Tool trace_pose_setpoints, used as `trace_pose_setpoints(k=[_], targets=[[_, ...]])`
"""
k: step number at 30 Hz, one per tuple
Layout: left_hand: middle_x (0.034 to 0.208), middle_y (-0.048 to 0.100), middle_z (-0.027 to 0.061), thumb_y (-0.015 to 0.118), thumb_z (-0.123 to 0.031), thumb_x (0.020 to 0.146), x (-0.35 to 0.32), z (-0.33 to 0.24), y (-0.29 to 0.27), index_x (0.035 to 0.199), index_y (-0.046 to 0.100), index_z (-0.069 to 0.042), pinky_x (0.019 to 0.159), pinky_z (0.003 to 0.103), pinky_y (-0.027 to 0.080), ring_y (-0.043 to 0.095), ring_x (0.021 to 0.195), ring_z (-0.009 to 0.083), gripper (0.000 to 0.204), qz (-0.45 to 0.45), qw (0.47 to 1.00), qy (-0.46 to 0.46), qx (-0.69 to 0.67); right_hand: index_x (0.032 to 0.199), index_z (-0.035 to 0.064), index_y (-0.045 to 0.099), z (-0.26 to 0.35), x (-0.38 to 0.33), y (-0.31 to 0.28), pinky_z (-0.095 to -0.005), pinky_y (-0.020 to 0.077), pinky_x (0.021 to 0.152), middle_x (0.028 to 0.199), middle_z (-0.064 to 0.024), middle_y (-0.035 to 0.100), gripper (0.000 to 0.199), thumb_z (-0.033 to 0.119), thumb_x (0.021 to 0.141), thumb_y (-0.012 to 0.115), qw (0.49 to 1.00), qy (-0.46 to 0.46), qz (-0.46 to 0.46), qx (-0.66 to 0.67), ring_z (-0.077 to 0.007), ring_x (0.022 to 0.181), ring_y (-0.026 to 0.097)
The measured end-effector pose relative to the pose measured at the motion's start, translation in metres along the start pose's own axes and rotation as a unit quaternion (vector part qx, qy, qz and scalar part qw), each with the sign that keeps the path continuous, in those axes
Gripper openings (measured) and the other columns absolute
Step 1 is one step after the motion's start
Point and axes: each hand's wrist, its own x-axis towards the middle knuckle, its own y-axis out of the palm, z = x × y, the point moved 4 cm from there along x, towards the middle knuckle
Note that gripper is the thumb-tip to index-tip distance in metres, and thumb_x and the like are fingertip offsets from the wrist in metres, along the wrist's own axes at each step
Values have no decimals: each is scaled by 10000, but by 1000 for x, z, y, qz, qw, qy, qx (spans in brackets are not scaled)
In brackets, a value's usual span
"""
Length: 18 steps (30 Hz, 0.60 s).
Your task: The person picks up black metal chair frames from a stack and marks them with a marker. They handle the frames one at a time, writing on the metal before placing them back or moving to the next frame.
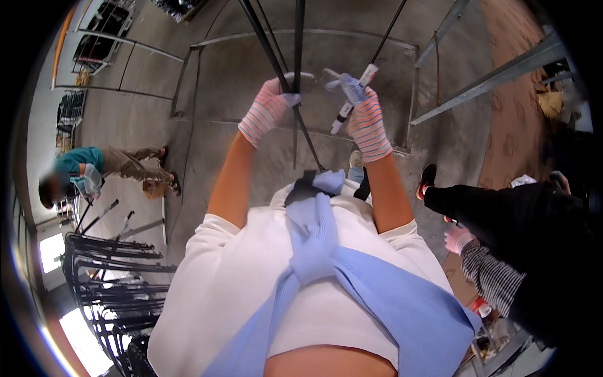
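My left hand (265, 112), in a striped glove, is closed around slim black metal rods (299, 44) that cross at its fingers. They run from the top edge down towards my waist. To the right, my right hand (366, 119), gloved alike, is closed on a slim white marker-like stick (344, 113) with red and black markings. The stick slants down to the left. A thin black rod (389, 31) lines up with its upper end; whether they are joined I cannot tell. Pale, blurred shapes show between the two hands, too smeared to name.
A grey metal frame (251, 36) surrounds the floor before me. Many black tubular frames (113, 270) stack at lower left. A person in a teal top (88, 157) stands left, holding rods. Another in black trousers (483, 201) is close at right. A metal beam (490, 81) slants at upper right.
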Motion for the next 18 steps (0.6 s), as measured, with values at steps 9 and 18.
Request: trace_pose_setpoints(k=[9,18], targets=[[899,628,33,557,44,762,-27,32,-14,993,585,-2,757,249,443,556,837,99,238,-26,999,21,8,1063,1,586,-35,-40,25,-192,418,719,907,-28,625,280,138,819,590,994,-38,-5,-99,-69,795,555],[902,626,113,585,-131,739,-63,39,-41,960,569,-76,740,331,453,586,864,284,229,-107,945,119,285,1095,27,577,-51,-78,59,-198,430,687,945,3,611,273,62,825,550,984,-61,-28,-168,-48,792,535]])
